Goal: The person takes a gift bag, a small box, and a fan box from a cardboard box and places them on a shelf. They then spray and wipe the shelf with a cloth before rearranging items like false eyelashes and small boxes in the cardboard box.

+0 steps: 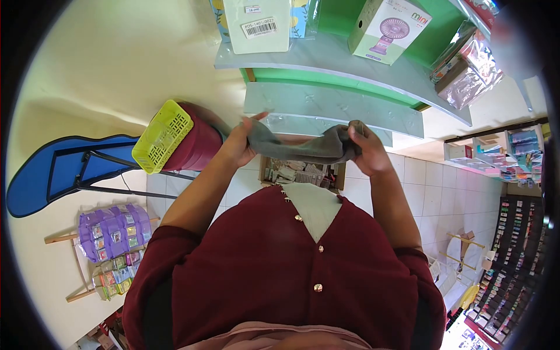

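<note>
Overhead, at twelve o'clock, grey shelves point(332, 108) on a green frame carry a boxed mini fan point(388, 29). Below, the left hand point(239, 146) and right hand point(367, 151) each pinch an end of a grey cloth point(303, 147), stretched between them at centre. Seemingly mid-fold or readying to wipe; next needs a steady two-handed grip.

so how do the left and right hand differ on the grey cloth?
The left hand pinches one end of the grey cloth with thumb raised and fingers fairly open; the right hand is closed round a bunched end. The left end lies flat, the right is crumpled. Both hands hold it in front of the shelves.
</note>
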